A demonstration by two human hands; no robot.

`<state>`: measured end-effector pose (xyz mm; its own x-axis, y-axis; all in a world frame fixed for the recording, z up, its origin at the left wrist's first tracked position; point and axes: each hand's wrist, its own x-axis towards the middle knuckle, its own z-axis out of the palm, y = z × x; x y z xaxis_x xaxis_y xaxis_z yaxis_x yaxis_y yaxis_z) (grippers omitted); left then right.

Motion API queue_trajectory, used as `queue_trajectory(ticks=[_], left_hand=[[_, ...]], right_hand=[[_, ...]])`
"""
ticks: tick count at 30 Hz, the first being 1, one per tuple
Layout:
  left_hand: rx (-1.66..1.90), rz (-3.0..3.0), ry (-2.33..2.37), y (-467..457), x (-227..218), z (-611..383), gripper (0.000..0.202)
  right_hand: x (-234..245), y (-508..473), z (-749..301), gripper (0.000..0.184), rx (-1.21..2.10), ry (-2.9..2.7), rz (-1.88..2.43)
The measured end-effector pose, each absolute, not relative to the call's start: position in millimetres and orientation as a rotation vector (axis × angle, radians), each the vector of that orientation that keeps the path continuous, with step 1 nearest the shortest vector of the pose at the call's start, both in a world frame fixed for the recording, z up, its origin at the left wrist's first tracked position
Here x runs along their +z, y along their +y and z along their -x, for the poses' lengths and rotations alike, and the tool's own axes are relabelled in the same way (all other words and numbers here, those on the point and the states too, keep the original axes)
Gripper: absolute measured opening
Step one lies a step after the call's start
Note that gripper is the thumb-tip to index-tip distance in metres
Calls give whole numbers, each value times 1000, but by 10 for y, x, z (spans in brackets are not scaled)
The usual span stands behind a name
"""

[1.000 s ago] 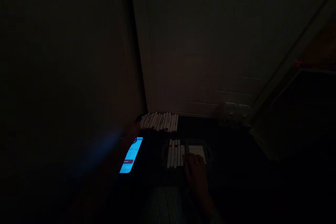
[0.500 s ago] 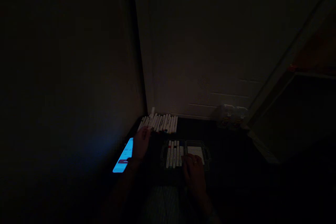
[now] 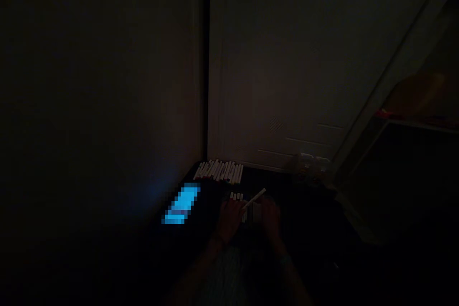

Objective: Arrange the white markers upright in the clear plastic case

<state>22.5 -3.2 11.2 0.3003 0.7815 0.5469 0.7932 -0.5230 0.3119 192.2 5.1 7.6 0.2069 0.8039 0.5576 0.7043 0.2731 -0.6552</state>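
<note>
In near darkness, the left hand [image 3: 229,217] grips a white marker [image 3: 254,199] above a case [image 3: 251,213] holding markers; the right hand's [image 3: 270,215] fingers cannot be made out.

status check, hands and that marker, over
Left hand holds white marker, tilted, over open case. Right hand on case. Lit phone left, apart.

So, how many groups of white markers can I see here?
3: a row of markers by the far wall, a few in the case near both hands, and one marker held by the left hand. Darkness may hide others.
</note>
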Motion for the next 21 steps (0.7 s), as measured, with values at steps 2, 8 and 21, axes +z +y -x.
queue_trajectory(ticks=[2, 8, 21], left_hand=[[-1036, 2607, -1443, -20, 102, -212, 29], [-1135, 2667, -1473, -30, 72, -120, 33], [-1259, 2537, -1792, -46, -94, 34, 27]], right_hand=[[36, 98, -1942, 48, 379, -1357, 1395], [-49, -13, -1903, 44, 671, -1113, 1226], [11, -299, -1799, 27, -336, -1771, 1734]])
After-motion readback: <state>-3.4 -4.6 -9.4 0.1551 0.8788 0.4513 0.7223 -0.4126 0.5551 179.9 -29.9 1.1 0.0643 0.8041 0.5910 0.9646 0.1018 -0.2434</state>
